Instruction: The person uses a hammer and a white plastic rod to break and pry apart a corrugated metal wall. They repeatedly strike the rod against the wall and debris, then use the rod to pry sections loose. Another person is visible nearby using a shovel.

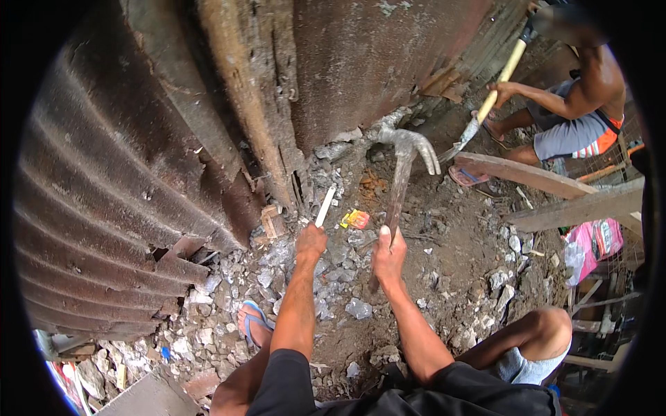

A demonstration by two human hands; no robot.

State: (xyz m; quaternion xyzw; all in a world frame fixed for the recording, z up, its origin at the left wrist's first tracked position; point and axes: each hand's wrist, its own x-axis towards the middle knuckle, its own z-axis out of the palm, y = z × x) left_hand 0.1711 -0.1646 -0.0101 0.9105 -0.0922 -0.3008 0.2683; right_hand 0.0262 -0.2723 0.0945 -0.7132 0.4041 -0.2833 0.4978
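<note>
My right hand (389, 257) grips the wooden handle of a claw hammer (398, 192), its metal head raised at the far end, claws curving to the right. My left hand (311, 240) is closed around a slim white rod-like tool (326, 205); its lower part is hidden in the fist and I cannot tell its exact kind. It points away from me towards the foot of a weathered wooden post (260, 119). Broken stone rubble (281, 255) lies beneath both hands. A small red and yellow wrapper (357, 219) rests on the ground between the tool and the hammer.
Rusty corrugated metal sheets (104, 208) stand on the left and ahead. At the upper right, a co-worker (577, 109) holds a long-handled shovel (502, 78) with its blade low, close beyond the hammer. Wooden boards (577, 205) jut in from the right, above a pink sack (593, 247).
</note>
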